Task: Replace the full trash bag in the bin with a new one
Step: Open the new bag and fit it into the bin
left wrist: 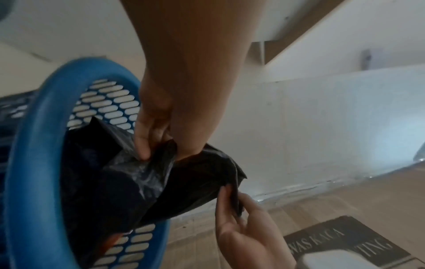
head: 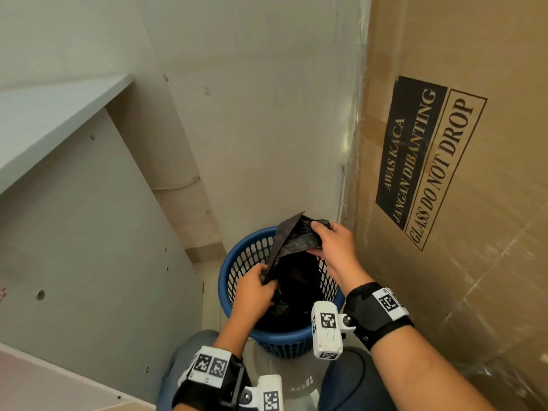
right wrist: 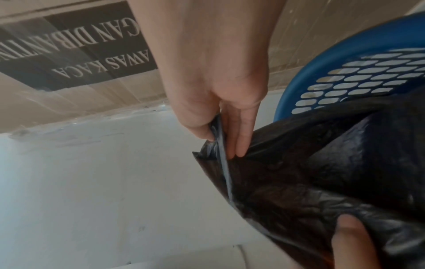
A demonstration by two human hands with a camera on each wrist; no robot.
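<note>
Both hands are on the black trash bag (head: 292, 247), which hangs into the blue bin (head: 234, 272) just below them. The left hand (head: 255, 292) pinches the near edge of its mouth, the right hand (head: 333, 241) pinches the far edge above the rim. That film looks thin, limp and slick, likely light, so take it by the mouth edges, gripped firmly.

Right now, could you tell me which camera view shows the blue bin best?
The head view: the bin appears nearly whole, rim and mesh wall. The left wrist view shows a blurred rim arc, the right wrist view only an edge.
</note>
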